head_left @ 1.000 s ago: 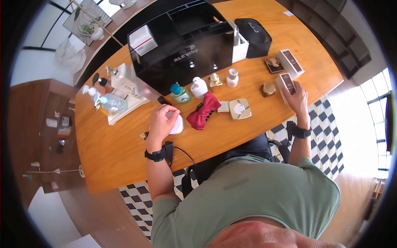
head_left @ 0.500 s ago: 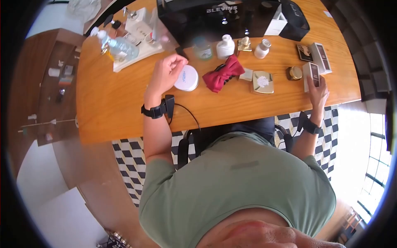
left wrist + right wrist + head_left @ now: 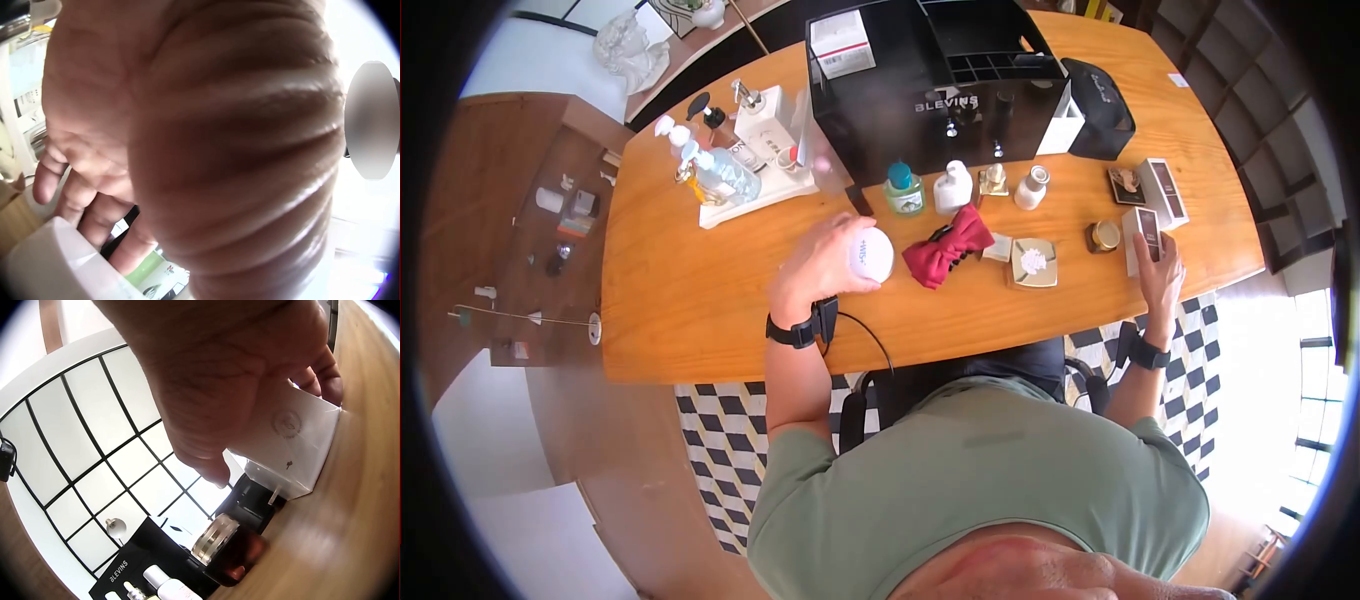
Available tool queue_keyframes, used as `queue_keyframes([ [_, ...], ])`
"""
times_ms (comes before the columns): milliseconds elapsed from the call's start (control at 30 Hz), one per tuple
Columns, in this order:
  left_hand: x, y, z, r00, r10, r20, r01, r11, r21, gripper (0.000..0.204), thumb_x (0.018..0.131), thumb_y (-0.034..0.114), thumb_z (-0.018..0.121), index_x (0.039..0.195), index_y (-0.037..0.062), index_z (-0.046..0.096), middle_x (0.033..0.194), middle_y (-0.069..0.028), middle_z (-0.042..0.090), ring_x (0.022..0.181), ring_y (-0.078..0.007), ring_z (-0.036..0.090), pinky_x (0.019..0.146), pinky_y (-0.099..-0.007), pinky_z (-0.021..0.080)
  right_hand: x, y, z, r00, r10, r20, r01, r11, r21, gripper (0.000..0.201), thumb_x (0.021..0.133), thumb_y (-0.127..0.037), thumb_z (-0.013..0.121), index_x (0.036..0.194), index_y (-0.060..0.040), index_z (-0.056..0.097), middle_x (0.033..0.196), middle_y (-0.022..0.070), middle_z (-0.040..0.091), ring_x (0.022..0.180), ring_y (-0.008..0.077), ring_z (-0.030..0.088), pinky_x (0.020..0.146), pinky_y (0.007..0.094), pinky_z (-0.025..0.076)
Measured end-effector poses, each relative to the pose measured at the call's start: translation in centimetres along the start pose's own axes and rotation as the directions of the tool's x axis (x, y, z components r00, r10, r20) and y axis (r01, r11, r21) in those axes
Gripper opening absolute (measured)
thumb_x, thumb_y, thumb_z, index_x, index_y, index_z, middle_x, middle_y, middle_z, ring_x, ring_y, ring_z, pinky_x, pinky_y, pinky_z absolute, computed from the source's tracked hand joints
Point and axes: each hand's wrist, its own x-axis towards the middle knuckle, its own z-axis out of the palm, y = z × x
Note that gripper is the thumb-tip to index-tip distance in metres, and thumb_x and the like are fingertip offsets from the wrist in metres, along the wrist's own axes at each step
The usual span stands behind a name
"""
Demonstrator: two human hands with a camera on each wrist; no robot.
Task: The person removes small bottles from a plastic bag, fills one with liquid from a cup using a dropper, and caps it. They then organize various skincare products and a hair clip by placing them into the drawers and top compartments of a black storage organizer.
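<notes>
My left hand (image 3: 812, 262) spans a round white tub (image 3: 874, 254) with blue print on its lid, thumb on the near side and fingers on the far side. In the left wrist view the fingers reach past the tub's pale wall (image 3: 59, 265). At the right, my right hand (image 3: 1163, 278) holds an upright white box (image 3: 1132, 262) with a dark label on top. The right wrist view shows this box (image 3: 303, 440) standing on the wood, with a brown jar (image 3: 228, 550) close by. A red bow clip (image 3: 945, 250) lies to the right of the tub.
A black BLEVINS organizer (image 3: 900, 120) stands at the back, with a green bottle (image 3: 905, 195) and small white bottles before it. Pump bottles (image 3: 725, 175) stand on a white tray (image 3: 745, 205) at the left. A second white box (image 3: 1164, 190) is behind the held one.
My left hand has gone from hovering, fingers bent, at the tub's left edge to gripping its sides. My right hand stays on the box. The head view has shifted.
</notes>
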Motion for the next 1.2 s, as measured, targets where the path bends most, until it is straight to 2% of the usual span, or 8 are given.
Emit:
queue_keyframes([
  [133,-0.1,0.5,-0.3,1.000,-0.009,0.025,0.008,0.999,0.043,0.080,0.059,0.022,0.091,0.131,0.0032,0.061,0.128,-0.0186,0.065,0.122,-0.0382,0.060,0.107,-0.0437,0.047,-0.8,-0.9,-1.2,0.972,0.010,-0.235,-0.006,1.000,0.014,0.056,0.093,-0.048,0.071,0.120,0.0007,0.069,0.109,0.0136,0.071,0.095,0.0294,0.065,0.085,0.0431,0.051],
  [200,-0.4,0.4,-0.3,1.000,-0.007,-0.007,0.006,0.997,-0.072,0.079,0.058,0.021,0.091,0.129,0.0029,0.061,0.124,-0.0193,0.067,0.117,-0.0384,0.063,0.103,-0.0430,0.050,-1.0,-0.5,-1.5,0.893,-0.148,-0.425,0.183,0.982,0.042,0.045,0.092,-0.038,0.074,0.116,-0.0004,0.069,0.100,0.0114,0.069,0.085,0.0250,0.061,0.077,0.0402,0.050],
  [433,-0.5,1.4,-0.5,0.985,0.144,-0.098,-0.161,0.969,-0.186,0.072,0.056,0.017,0.088,0.122,0.0021,0.063,0.117,-0.0191,0.068,0.111,-0.0390,0.065,0.097,-0.0428,0.052,-2.8,-6.1,-3.1,0.815,-0.286,-0.505,0.433,0.879,0.200,0.019,0.084,-0.010,0.078,0.102,-0.0048,0.072,0.086,0.0064,0.069,0.067,0.0150,0.058,0.061,0.0287,0.049],
  [533,-0.6,1.4,-0.8,0.968,0.235,-0.088,-0.246,0.956,-0.161,0.076,0.055,0.014,0.085,0.126,0.0007,0.062,0.119,-0.0155,0.066,0.110,-0.0302,0.066,0.097,-0.0373,0.052,-4.0,-7.7,-2.7,0.841,-0.399,-0.366,0.519,0.784,0.340,0.028,0.078,-0.007,0.080,0.104,-0.0001,0.071,0.095,0.0119,0.071,0.077,0.0210,0.064,0.066,0.0311,0.052],
  [667,-0.5,1.5,-0.9,0.962,0.272,-0.006,-0.265,0.933,-0.244,0.076,0.054,0.016,0.083,0.126,0.0009,0.062,0.120,-0.0159,0.065,0.109,-0.0318,0.064,0.100,-0.0376,0.050,-5.6,-10.3,-2.2,0.786,-0.608,-0.110,0.599,0.707,0.375,0.048,0.074,-0.011,0.083,0.118,0.0021,0.068,0.116,0.0197,0.069,0.105,0.0349,0.067,0.083,0.0404,0.057],
  [833,-0.7,1.8,-0.6,0.937,0.349,0.003,-0.336,0.903,-0.268,0.076,0.056,0.020,0.084,0.126,0.0010,0.063,0.118,-0.0158,0.065,0.109,-0.0328,0.064,0.100,-0.0382,0.050,-7.0,-12.3,-0.3,0.623,-0.767,0.153,0.651,0.617,0.442,0.074,0.070,-0.018,0.090,0.135,-0.0001,0.059,0.135,0.0226,0.060,0.121,0.0433,0.060,0.101,0.0473,0.051],
  [1067,-0.3,2.3,-0.5,0.948,0.311,0.069,-0.291,0.934,-0.209,0.071,0.057,0.020,0.084,0.123,0.0021,0.064,0.122,-0.0169,0.066,0.114,-0.0373,0.063,0.101,-0.0425,0.051,-7.1,-14.3,0.0,0.665,-0.641,0.384,0.437,0.750,0.496,0.066,0.074,-0.017,0.088,0.132,-0.0010,0.060,0.122,0.0186,0.064,0.103,0.0362,0.067,0.087,0.0396,0.057],
  [1200,-0.6,1.6,-0.4,0.962,0.269,0.038,-0.260,0.952,-0.159,0.076,0.058,0.021,0.085,0.128,0.0021,0.061,0.123,-0.0177,0.065,0.117,-0.0369,0.062,0.102,-0.0429,0.050,-7.0,-13.7,0.6,0.664,-0.664,0.344,0.490,0.733,0.471,0.074,0.068,-0.008,0.091,0.134,0.0018,0.058,0.122,0.0166,0.065,0.094,0.0301,0.070,0.078,0.0348,0.060],
])
